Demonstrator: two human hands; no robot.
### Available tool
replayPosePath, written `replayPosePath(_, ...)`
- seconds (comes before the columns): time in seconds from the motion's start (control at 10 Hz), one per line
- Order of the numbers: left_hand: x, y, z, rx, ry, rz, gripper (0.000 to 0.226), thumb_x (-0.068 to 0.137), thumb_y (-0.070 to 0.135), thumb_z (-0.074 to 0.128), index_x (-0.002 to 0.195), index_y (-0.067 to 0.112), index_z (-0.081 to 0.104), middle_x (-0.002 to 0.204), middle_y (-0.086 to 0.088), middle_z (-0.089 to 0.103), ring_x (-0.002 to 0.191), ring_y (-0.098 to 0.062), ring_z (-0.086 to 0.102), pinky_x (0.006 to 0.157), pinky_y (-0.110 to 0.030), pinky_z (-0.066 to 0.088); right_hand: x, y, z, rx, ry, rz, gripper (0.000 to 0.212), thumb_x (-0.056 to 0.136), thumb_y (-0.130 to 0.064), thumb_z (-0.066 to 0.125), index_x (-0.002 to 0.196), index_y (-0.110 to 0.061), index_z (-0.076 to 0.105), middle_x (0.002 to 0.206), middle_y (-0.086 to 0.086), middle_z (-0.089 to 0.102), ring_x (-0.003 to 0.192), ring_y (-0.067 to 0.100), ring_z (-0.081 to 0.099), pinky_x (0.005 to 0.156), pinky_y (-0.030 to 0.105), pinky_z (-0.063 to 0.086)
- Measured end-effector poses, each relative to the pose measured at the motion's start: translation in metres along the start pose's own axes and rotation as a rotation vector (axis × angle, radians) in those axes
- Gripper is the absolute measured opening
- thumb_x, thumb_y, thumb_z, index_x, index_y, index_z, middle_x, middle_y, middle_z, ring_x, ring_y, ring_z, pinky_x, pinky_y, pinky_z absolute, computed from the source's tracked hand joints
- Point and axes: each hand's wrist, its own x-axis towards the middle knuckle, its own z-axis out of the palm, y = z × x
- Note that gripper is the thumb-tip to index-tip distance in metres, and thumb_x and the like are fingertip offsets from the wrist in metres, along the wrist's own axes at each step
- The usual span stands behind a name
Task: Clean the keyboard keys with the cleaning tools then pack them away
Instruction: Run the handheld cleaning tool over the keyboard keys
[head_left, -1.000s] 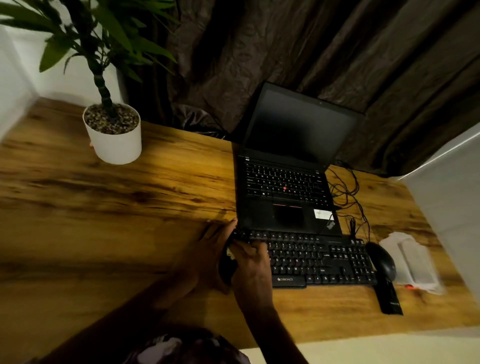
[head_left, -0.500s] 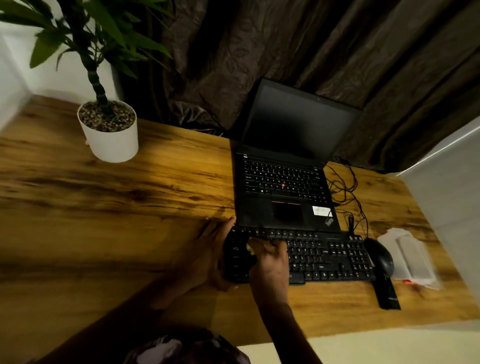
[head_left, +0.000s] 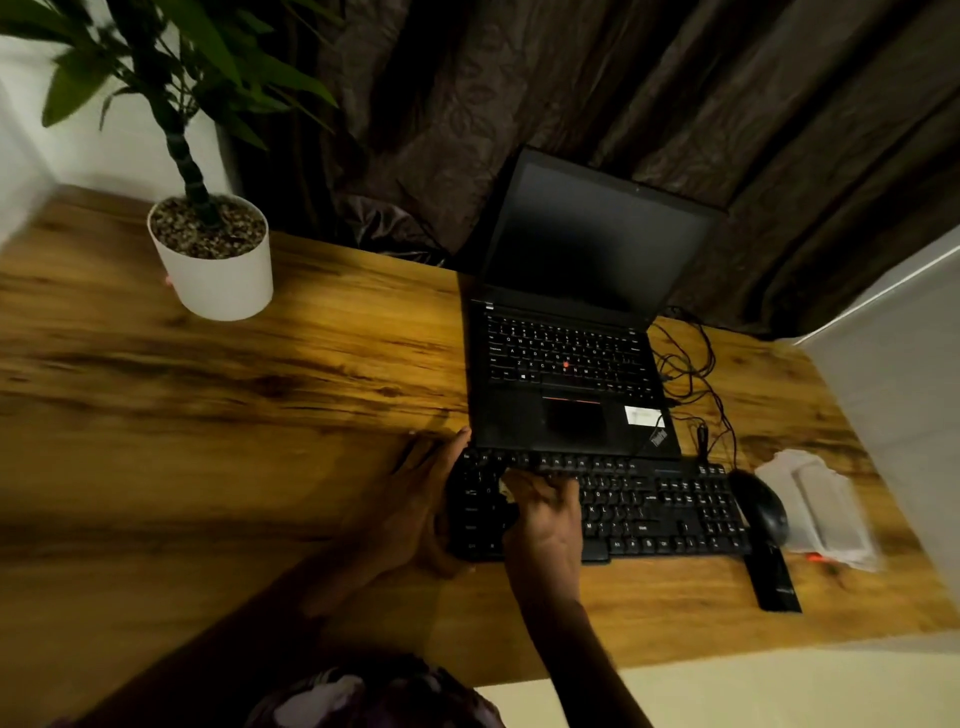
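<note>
keyboard (head_left: 649, 509) lies flat on desk (head_left: 208, 415), against the front edge of laptop (head_left: 566, 374). left hand (head_left: 410, 504) grips its left end (fingers at far edge, thumb at near corner). right hand (head_left: 545, 514) fingers bend onto left-side keys, small pale item (head_left: 503, 488) at fingertips; hold cannot be told

One head-worn wide-angle view looks forward and down, close above the keyboard (head_left: 675, 509).

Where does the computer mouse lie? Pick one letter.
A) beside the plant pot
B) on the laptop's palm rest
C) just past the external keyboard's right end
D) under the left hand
C: the black computer mouse sits on the wooden desk next to the right end of the external keyboard.
</note>
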Motion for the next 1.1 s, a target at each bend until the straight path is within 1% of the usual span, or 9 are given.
replayPosePath(0.1,0.0,0.003,0.001,-0.007,0.008,-0.01,0.15,0.042,0.063,0.087,0.152,0.045,-0.015,0.163,0.007,0.019,0.15,-0.019,0.018,0.116,-0.052,0.03,-0.002,-0.012,-0.002,-0.013,0.0,-0.106,0.058,0.068,0.008,0.051,0.117,-0.018,0.068,0.113,-0.001,0.068,0.102,0.022,0.052,0.081,0.025,0.046)
replayPosePath(0.2,-0.002,0.007,-0.002,-0.029,0.025,0.005,0.151,0.037,0.078,0.075,0.154,0.04,-0.013,0.162,0.006,0.02,0.15,-0.019,0.014,0.117,-0.047,0.028,0.003,0.008,-0.002,-0.062,-0.004,-0.097,0.058,0.069,0.005,0.048,0.118,-0.02,0.067,0.114,0.001,0.068,0.102,0.021,0.051,0.083,0.027,0.048)
replayPosePath(0.3,-0.005,0.008,-0.002,-0.003,0.018,0.026,0.153,0.034,0.083,0.07,0.153,0.039,-0.016,0.163,0.005,0.015,0.151,-0.02,0.011,0.121,-0.046,0.021,0.006,0.013,-0.009,-0.13,0.016,0.017,0.06,0.064,0.01,0.052,0.114,-0.019,0.069,0.108,0.001,0.07,0.099,0.025,0.05,0.078,0.033,0.049)
replayPosePath(0.5,-0.002,0.007,-0.001,-0.017,0.021,0.013,0.158,0.033,0.081,0.078,0.153,0.039,-0.015,0.163,0.007,0.014,0.151,-0.018,0.009,0.12,-0.046,0.023,0.004,0.011,-0.011,-0.075,0.026,-0.101,0.065,0.057,0.017,0.061,0.112,-0.016,0.069,0.109,-0.002,0.07,0.098,0.018,0.046,0.077,0.03,0.052)
replayPosePath(0.6,-0.003,0.009,-0.002,0.005,0.021,0.036,0.155,0.037,0.088,0.072,0.153,0.036,-0.016,0.163,0.006,0.013,0.15,-0.017,0.01,0.122,-0.044,0.016,0.004,0.027,-0.018,-0.032,0.076,-0.015,0.06,0.062,0.015,0.066,0.113,-0.016,0.069,0.109,0.001,0.07,0.099,0.016,0.043,0.077,0.033,0.052)
replayPosePath(0.7,-0.003,0.009,-0.003,0.017,0.025,0.033,0.154,0.038,0.09,0.07,0.154,0.034,-0.015,0.163,0.005,0.013,0.151,-0.018,0.009,0.123,-0.044,0.013,0.006,0.022,-0.016,-0.051,0.059,-0.051,0.06,0.061,0.014,0.063,0.112,-0.016,0.069,0.109,0.001,0.07,0.098,0.015,0.041,0.08,0.032,0.05)
replayPosePath(0.8,-0.005,0.01,-0.004,0.017,0.004,0.013,0.155,0.037,0.088,0.07,0.153,0.036,-0.018,0.164,0.005,0.01,0.151,-0.017,0.006,0.122,-0.038,0.013,0.004,0.022,-0.009,-0.09,-0.016,-0.129,0.064,0.063,0.011,0.059,0.119,-0.019,0.065,0.116,-0.002,0.067,0.102,0.018,0.046,0.089,0.017,0.034)
replayPosePath(1.0,-0.005,0.011,-0.005,0.017,0.033,0.026,0.152,0.04,0.09,0.069,0.156,0.029,-0.007,0.162,0.002,0.017,0.148,-0.018,0.012,0.12,-0.037,0.016,0.005,0.043,-0.02,-0.109,0.082,0.002,0.048,0.067,0.007,0.068,0.11,-0.015,0.07,0.109,0.004,0.072,0.102,0.014,0.045,0.093,0.041,0.046)
replayPosePath(1.1,-0.005,0.012,-0.006,0.019,0.027,0.019,0.152,0.039,0.088,0.07,0.156,0.031,-0.008,0.162,0.003,0.017,0.148,-0.017,0.013,0.12,-0.037,0.019,0.003,0.035,-0.013,-0.122,0.02,-0.045,0.051,0.072,0.003,0.053,0.116,-0.017,0.067,0.116,0.001,0.068,0.101,0.023,0.054,0.089,0.023,0.033)
